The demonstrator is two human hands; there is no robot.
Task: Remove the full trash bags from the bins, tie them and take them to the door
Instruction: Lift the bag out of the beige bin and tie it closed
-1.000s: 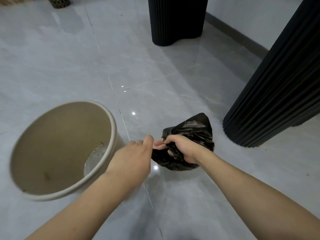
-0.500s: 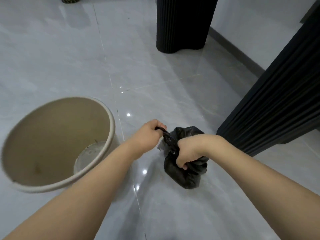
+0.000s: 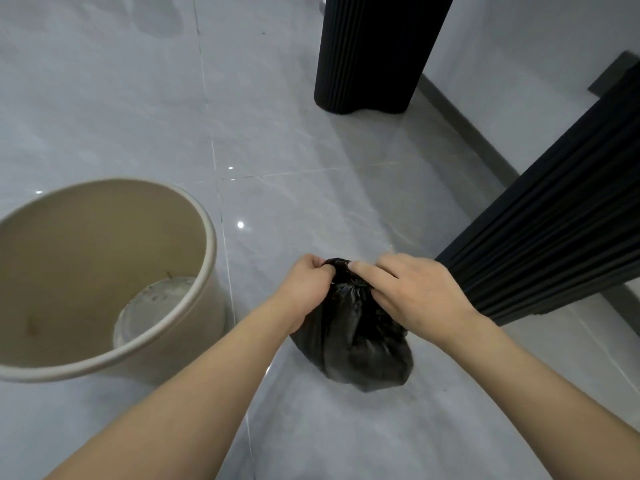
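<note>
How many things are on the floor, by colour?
Black: 3 (trash bag, fluted column, fluted panel)
Beige: 1 (bin)
Total: 4
Both hands, left and right, grip the bag's neck.

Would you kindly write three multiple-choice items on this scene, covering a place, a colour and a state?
1. Where is the bag?
A. in the bin
B. on the floor, right of the bin
C. on a table

2. What colour is the bag?
A. black
B. white
C. blue

3. What is in the bin?
A. a full bag
B. water
C. no bag

Key: 1 B, it sits on tiles beside the bin; 2 A, glossy black plastic; 3 C, the bare bottom shows.
</note>
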